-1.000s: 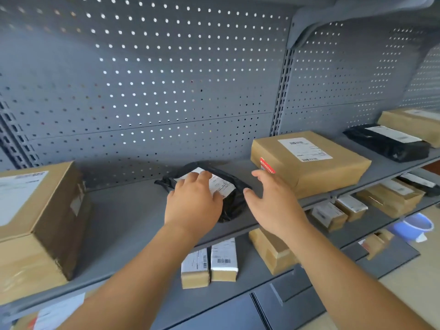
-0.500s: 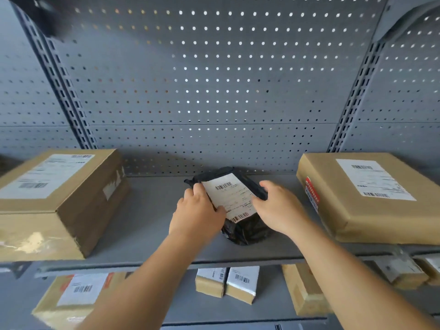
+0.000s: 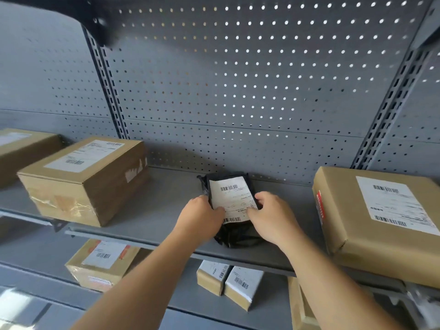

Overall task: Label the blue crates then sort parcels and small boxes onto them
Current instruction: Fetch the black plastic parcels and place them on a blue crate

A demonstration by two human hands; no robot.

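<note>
A small black plastic parcel [image 3: 232, 232] with a white barcode label [image 3: 229, 194] is tilted up at the middle of the grey metal shelf [image 3: 154, 210]. My left hand [image 3: 198, 220] grips its left edge and my right hand [image 3: 273, 216] grips its right edge, thumbs on the label. No blue crates are in view.
A brown carton [image 3: 83, 179] stands to the left, another [image 3: 21, 151] at the far left. A large flat brown parcel [image 3: 381, 222] lies to the right. On the lower shelf sit a taped carton [image 3: 102, 263] and two small boxes [image 3: 228, 282]. Perforated grey panels back the shelves.
Both hands closed on the black parcel and tipped it up so its label faces me. The view swung left and upward along the shelf.
</note>
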